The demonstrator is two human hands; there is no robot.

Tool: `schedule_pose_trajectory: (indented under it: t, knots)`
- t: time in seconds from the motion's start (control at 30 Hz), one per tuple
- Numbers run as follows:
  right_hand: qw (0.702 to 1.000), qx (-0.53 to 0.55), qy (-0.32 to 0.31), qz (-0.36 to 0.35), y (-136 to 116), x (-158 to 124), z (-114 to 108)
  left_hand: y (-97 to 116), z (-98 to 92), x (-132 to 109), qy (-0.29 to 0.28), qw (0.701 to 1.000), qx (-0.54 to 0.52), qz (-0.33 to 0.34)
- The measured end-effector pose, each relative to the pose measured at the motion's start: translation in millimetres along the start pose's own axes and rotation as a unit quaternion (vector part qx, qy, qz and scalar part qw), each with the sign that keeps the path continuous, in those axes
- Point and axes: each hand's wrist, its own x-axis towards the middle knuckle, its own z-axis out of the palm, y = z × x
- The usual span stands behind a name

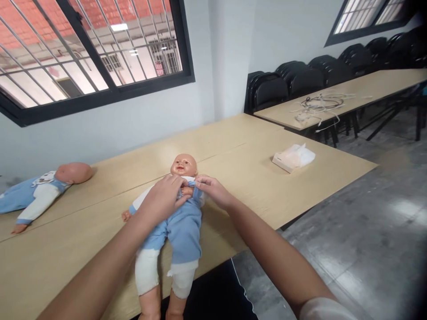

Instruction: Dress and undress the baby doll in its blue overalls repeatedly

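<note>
A baby doll (184, 222) in a light blue and white outfit lies on its back on the table, head pointing away from me. White wrapping or cloth covers its lower legs above the bare feet. My left hand (168, 195) rests across the doll's chest, fingers bent at the outfit's upper edge and thumb beside the doll's small hand (187, 191). At the side of the chest, my right hand (213, 190) pinches the blue cloth (197, 191) between thumb and fingers. My left hand hides part of the outfit's front.
A second doll (46, 191) in similar clothes lies on the table (240, 213) at left. An open packet with white plastic (293, 158) sits at right. Tangled cables (322, 104) lie on another table, before stacked black chairs (270, 89). The barred window (100, 49) is behind.
</note>
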Motion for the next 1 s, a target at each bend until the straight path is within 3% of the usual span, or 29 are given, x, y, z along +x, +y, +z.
schedule_pose_trajectory:
  t: [0.13,0.37,0.5,0.63,0.83,1.0]
  knots:
    - [0.998,0.042,-0.034,0.031,-2.9,-0.3,-2.6,-4.2,6.6,-4.7,0.007,0.999,-0.009,-0.044]
    - [0.998,0.029,-0.025,0.052,3.0,0.9,-3.0,6.7,15.2,-14.4,0.06,0.994,0.083,-0.041]
    - [0.995,-0.102,0.008,-0.013,6.4,2.7,2.7,21.8,25.3,-21.7,0.074,0.983,0.142,-0.085]
    - [0.967,-0.241,0.04,-0.067,10.6,4.4,10.2,33.7,34.7,-17.1,0.068,0.973,0.186,-0.118]
    - [0.969,-0.229,0.068,-0.064,16.6,5.8,12.7,30.1,42.2,1.1,0.039,0.976,0.186,-0.103]
    - [0.957,-0.264,0.085,-0.081,16.4,7.4,14.4,16.6,37.9,1.6,0.03,0.989,0.131,-0.059]
